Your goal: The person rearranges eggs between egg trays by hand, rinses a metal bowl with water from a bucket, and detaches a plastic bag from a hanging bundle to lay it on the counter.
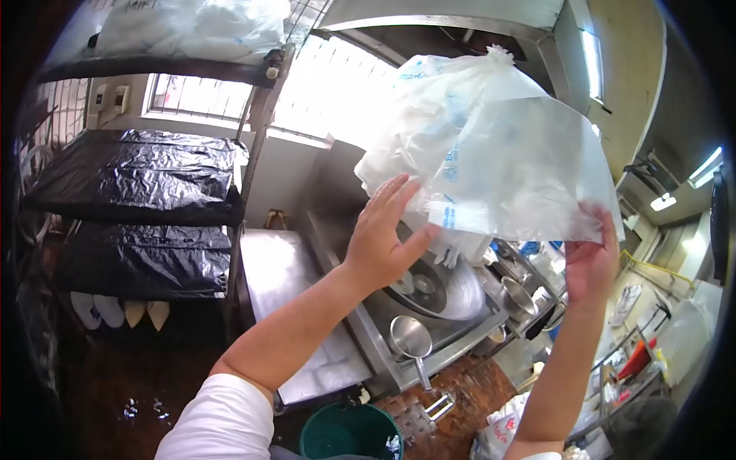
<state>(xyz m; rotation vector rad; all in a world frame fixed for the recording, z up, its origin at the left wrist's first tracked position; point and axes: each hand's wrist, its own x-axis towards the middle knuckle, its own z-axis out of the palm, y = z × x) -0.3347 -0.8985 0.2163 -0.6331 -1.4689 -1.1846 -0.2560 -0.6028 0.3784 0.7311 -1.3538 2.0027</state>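
Note:
A large translucent white plastic bag (529, 161) with blue print is held up in front of me at head height. Its gathered, ruffled top sticks up at the back, and whitish contents, not clear enough to name, bulge on its left side. My left hand (387, 234) grips the bag's lower left side, fingers along the plastic and thumb apart below them. At the lower right edge, my right hand (594, 253) is closed on the plastic, its fingertips partly behind the film. White glove-like fingers (456, 249) hang below the bag.
Below the bag is a metal basin (460, 295) set in a steel counter. A saucepan (412, 337) lies at its front edge, with a green bucket (349, 433) on the floor. Black-plastic-covered shelves (138, 172) stand left. Metal pots (517, 299) sit at the right.

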